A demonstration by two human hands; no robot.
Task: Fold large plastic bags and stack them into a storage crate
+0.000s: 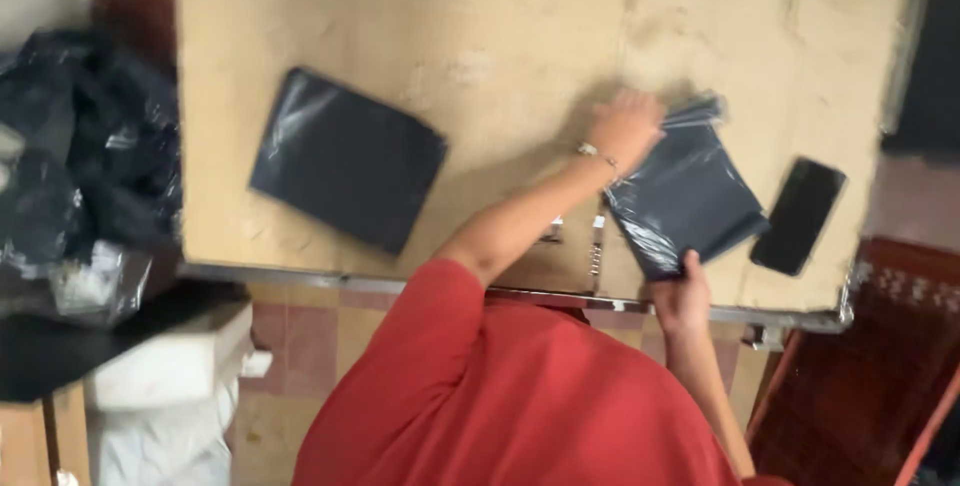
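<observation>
Grey bag [690, 201] — between 2 hands

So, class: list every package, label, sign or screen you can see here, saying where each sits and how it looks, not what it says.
Flat dark grey mailer bag: left on the tan table, rectangular, glossy.
Second dark grey mailer bag: right of centre, crumpled, under the left hand, its near edge at the right hand.
Phone: beside that bag near the right edge, slim black rectangle, screen dark.
No labels or signs can be made out.
</observation>
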